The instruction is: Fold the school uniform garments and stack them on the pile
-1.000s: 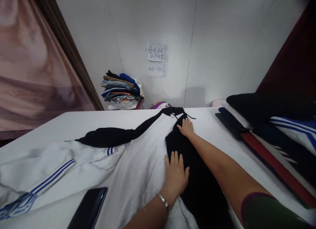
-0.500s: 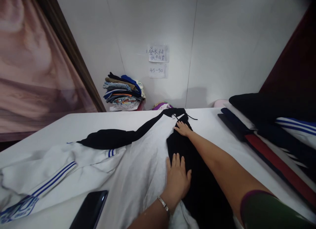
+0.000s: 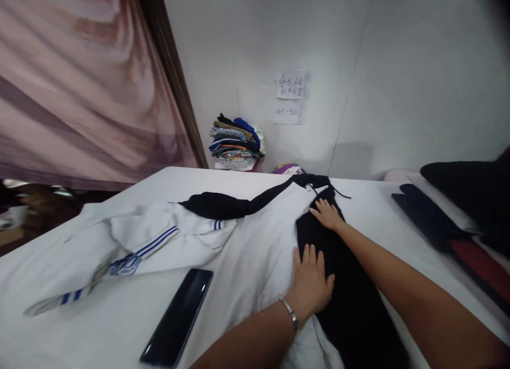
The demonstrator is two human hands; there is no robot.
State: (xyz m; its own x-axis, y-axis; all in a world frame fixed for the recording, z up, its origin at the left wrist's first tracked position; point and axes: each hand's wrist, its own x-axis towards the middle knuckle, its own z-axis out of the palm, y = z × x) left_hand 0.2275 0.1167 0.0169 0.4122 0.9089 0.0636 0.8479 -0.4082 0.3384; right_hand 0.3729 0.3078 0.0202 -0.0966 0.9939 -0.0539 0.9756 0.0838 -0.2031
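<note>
A black jacket [image 3: 354, 300] with a pale lining [image 3: 255, 252] lies spread on the white table, one black sleeve [image 3: 217, 204] stretched out to the left. Dark drawstrings hang at its collar. My left hand [image 3: 313, 281], with a bracelet on the wrist, lies flat where the black panel meets the pale cloth, fingers spread. Farther up, close to the collar, my right hand [image 3: 327, 214] presses flat on the black fabric with its fingers out. Neither hand grips anything.
A white garment with blue stripes [image 3: 151, 241] lies crumpled at left, beside a dark phone [image 3: 177, 318]. Folded clothes [image 3: 235, 140] are piled by the wall. More dark clothes [image 3: 466, 199] are stacked at the right of the table [image 3: 151, 180]. Paper signs [image 3: 292, 85] hang on the wall.
The view has turned to the left, so everything appears shifted right. Both hands stay flat at nearly the same spots on the jacket.
</note>
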